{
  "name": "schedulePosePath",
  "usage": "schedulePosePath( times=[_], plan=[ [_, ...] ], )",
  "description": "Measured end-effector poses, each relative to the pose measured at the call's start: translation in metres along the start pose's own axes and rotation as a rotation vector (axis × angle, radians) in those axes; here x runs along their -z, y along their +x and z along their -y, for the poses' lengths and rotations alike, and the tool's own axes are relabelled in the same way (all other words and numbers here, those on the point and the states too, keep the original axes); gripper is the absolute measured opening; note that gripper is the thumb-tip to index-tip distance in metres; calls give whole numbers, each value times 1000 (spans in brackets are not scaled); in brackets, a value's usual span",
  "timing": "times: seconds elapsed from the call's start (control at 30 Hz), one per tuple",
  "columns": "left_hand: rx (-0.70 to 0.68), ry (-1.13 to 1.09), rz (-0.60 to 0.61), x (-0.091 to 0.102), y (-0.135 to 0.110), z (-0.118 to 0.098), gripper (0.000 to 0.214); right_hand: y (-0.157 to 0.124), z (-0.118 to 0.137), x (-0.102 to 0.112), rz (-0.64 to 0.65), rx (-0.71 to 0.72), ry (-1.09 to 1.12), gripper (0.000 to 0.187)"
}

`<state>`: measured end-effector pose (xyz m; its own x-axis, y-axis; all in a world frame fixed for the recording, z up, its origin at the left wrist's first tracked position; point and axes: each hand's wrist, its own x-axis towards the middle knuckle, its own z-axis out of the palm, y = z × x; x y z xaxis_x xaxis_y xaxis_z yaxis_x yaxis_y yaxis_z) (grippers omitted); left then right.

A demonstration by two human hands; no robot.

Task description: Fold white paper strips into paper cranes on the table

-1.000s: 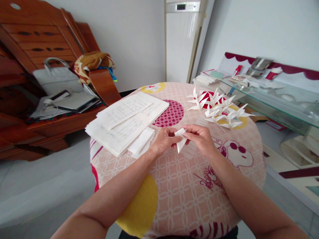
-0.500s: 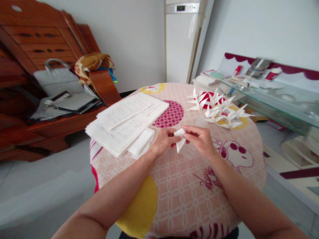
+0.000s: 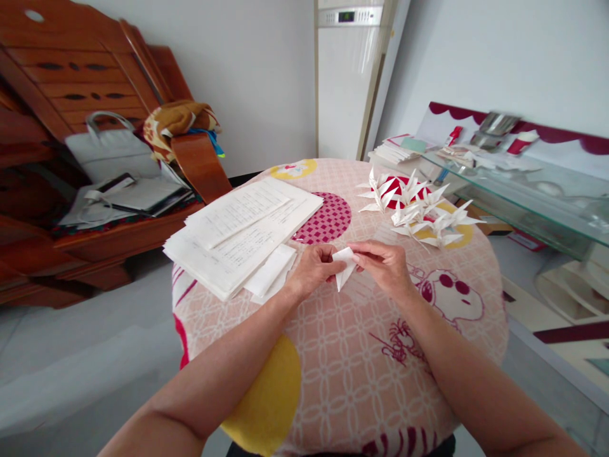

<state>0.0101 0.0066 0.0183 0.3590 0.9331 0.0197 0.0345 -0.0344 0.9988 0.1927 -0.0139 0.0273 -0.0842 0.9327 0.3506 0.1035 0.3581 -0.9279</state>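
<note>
Folded paper [image 3: 343, 270] partly hidden behind fingers [image 3: 365, 252]

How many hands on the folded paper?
2. Left hand pinches the paper at its left side; right hand pinches its top right. No other hands in view.

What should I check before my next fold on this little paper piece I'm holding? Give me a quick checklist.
1. Grip: left hand and right hand pinch the folded paper piece from either side. Ok.
2. Lower tip of the piece shows below the fingers, pointing down. Ok.
3. Edges lined up: the fingers cover the upper part. Cannot tell.
4. Paper stack lies on the table left of the hands, apart from them. Ok.
5. Folded paper cranes sit beyond the right hand, not touching it. Ok.
</note>
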Motion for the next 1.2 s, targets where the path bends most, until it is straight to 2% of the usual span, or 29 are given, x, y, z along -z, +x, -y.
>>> schedulePosePath(
  times=[0.1, 0.27, 0.47, 0.63, 0.73, 0.97, 1.2],
  plan=[
    [-49, 142, -32, 2, -1, 2, 20, 1, 4, 1, 10, 10, -27, 16],
    [-207, 402, -127, 2, -4, -2, 18, 0, 8, 1, -19, 13, -19, 9],
    [-287, 490, -182, -3, -9, -8, 14, 0, 11, 2, -32, 14, -13, 5],
    [-282, 479, -194, -3, -9, -8, 14, 0, 10, 2, -21, 1, -6, 6],
    [-264, 455, -167, -1, -8, -6, 20, 0, 6, 2, -33, -58, 24, 11],
    [-153, 221, -60, 3, -5, -1, 21, 2, 1, 0, 15, -149, 128, 15],
    [-78, 59, -3, 0, -4, 0, 27, 1, 2, -1, 107, -191, 115, 19]
  ],
)
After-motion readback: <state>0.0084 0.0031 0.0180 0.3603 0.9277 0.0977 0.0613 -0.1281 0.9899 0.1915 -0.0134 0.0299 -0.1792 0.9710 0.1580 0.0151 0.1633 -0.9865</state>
